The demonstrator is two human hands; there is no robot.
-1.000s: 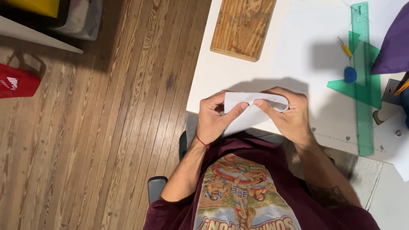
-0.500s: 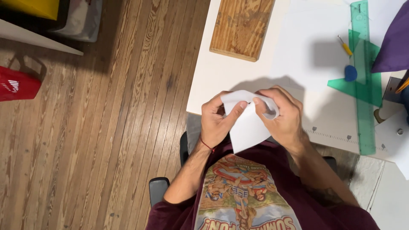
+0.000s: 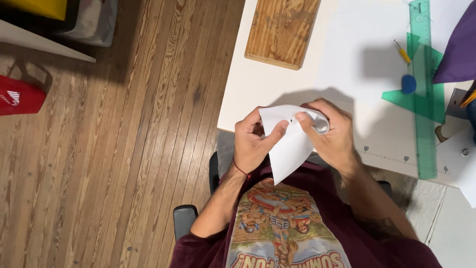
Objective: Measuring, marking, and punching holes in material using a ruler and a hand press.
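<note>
Both hands were up off the surface, holding a white sheet of paper in the air just over the near edge, right in front of the person's chest. Left hand gripped the sheet's left side, thumb laid across the front, fingers behind, so it acted as the steady anchor. Right hand was closed on the top right corner, which was curled and bunched under the fingertips. The rest of the sheet hung down to a point toward the maroon shirt; held from the top, gravity kept it taut.

Off-surface grip gave both hands access to front and back at once.

Wooden board lay well apart at the far left of the surface. Green ruler and a green triangle lay to the right, with a small blue piece and a yellow-handled tool near them. All out of reach of the fold, untouched.
</note>
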